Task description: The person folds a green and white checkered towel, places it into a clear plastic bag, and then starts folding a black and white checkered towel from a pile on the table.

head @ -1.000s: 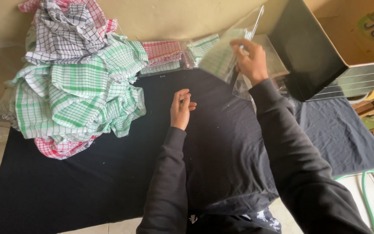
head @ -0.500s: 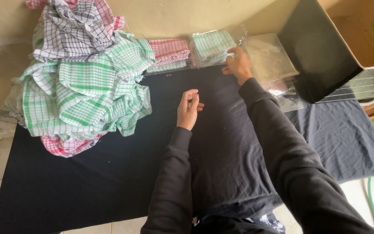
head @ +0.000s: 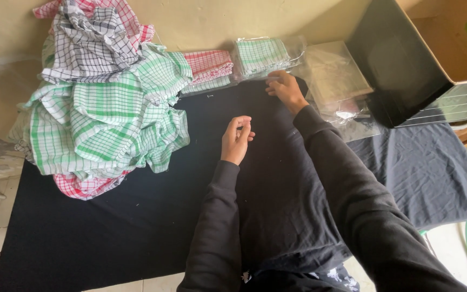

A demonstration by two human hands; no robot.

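Right hand (head: pixel 286 89) is down at the far edge of the worktop (head: pixel 109 232) now, resting on the near edge of the bagged green cloth (head: pixel 263 55); half a second back it was at much the same spot, and a second back it was lifted with a clear bag in the air, so that packet has just been set down; fingers lie curled against the plastic, though whether the grip is pinching the bag's edge or only pressing on it I cannot tell from here.

Left hand (head: pixel 237 140) hovers mid-worktop over the black cover, holding nothing; fingers loosely curled, thumb close to the fingertips, a half-closed grip on empty air; it has barely shifted across the three views.

So the packed piece sits at the far side, just right of the folded red cloth (head: pixel 208 65) and the folded green one under it; further right lies a stack of empty clear bags (head: pixel 337 81), touching the foot of the open cardboard box (head: pixel 406 65).

Far left, the big heap of loose checked cloths (head: pixel 104 119), green, red and grey, waits untouched; judging by that, one packet is done and plenty remain, with both hands about free.
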